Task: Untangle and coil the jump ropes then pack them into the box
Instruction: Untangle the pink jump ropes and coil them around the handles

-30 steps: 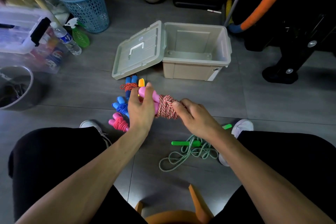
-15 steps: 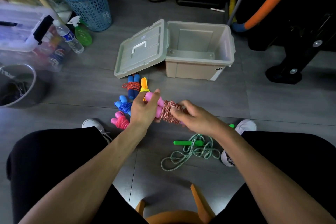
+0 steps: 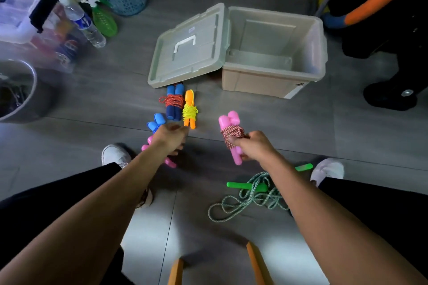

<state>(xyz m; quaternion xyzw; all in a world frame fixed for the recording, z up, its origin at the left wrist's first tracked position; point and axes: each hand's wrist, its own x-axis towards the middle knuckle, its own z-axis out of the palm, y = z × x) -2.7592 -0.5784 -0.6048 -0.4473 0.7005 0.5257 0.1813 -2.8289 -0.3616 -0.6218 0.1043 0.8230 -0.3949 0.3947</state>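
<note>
- Grey tiled floor (image 3: 266,122): open beige box (image 3: 273,69), lid (image 3: 187,51) leaning beside.
- Right hand (image 3: 254,146) grasps coiled pink-handled jump rope (image 3: 231,133).
- Left hand (image 3: 170,137), fingers relaxed, grasps nothing.
- Green jump rope (image 3: 250,196) lies tangled.

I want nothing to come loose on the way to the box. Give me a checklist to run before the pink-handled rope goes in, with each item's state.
1. Bundle held: ok. The right hand grips the pink-handled rope at its wrapped middle.
2. Cord wound tight, no tail hanging: ok as far as it shows; the end's tuck is hidden under the fingers.
3. Box open: ok, the lid leans off to its left side.
4. Room inside the box: ok, its floor shows bare.
5. Left hand free: cannot tell; it hovers over the coiled bundles, fingers hidden.
6. All ropes coiled: not ok, the green rope lies loose on the floor.
</note>
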